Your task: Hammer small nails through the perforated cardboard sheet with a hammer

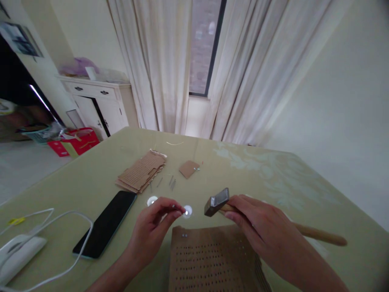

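right hand [253, 221] clamps steel-headed wooden-handled hammer [216, 201] near its head, top-heavy, rigid | left hand [154, 221] pinches small thin nail [177, 208], slippery | both over perforated brown cardboard sheet [212, 259], surface's near edge

Perforated cardboard sheet [212, 259] cut off at bottom edge; hammer handle [319, 234] partly hidden by right hand [258, 225].
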{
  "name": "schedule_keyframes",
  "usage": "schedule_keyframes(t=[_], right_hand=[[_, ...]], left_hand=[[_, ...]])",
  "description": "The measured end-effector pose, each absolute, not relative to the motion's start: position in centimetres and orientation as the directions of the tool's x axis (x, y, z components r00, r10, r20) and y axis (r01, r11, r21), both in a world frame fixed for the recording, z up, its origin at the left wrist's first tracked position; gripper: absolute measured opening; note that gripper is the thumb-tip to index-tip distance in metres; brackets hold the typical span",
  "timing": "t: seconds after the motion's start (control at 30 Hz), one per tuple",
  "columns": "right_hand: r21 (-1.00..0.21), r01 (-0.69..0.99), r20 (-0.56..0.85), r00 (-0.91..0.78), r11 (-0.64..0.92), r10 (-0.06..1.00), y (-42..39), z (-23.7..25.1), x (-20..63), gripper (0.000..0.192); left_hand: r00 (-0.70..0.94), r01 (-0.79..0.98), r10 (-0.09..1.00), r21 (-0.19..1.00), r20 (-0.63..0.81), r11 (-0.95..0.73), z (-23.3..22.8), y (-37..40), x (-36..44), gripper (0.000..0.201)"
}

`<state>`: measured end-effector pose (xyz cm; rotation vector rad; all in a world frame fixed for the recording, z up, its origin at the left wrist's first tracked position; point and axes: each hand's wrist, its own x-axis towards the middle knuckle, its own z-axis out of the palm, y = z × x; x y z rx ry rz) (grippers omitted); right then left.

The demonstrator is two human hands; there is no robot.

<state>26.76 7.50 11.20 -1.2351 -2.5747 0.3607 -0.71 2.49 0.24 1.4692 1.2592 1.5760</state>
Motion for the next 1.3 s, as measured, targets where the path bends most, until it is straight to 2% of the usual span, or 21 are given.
schedule_keyframes(t=[0.17,0.3,0.47,0.67,1.13,1.3], right_hand=[[-0.355,0.746,0.035,-0.592,0.564,0.805,7.4,11.5,26.4,0.020],[-0.362,0.741,-0.004,-0.608,0.566,0.794,7.3,11.5,26.0,0.019],[-0.324,0.746,-0.067,-0.632,0.583,0.772,7.1,11.2,25.3,0.016],[-0.277,0.738,-0.079,-0.655,0.615,0.751,6.9,10.5,25.3,0.014],[-0.271,0.733,-0.070,-0.661,0.624,0.747,6.8,10.3,25.2,0.015],[-0.277,0.735,-0.079,-0.659,0.619,0.748,6.9,10.2,25.2,0.014]], left_hand=[[-0.031,0.248,0.911,0.886,0.412,-0.392,1.1,2.0,-1.4,0.011],[0.030,0.290,0.927,0.885,0.373,-0.365,1.1,1.9,-1.3,0.014],[0.091,0.323,0.932,0.875,0.351,-0.361,1.0,1.9,-1.0,0.013],[0.164,0.310,0.925,0.872,0.344,-0.379,0.8,1.8,-0.8,0.013],[0.177,0.314,0.940,0.888,0.292,-0.335,0.3,1.8,-0.5,0.014],[0.202,0.325,0.922,0.866,0.329,-0.381,0.3,1.7,-0.4,0.014]])
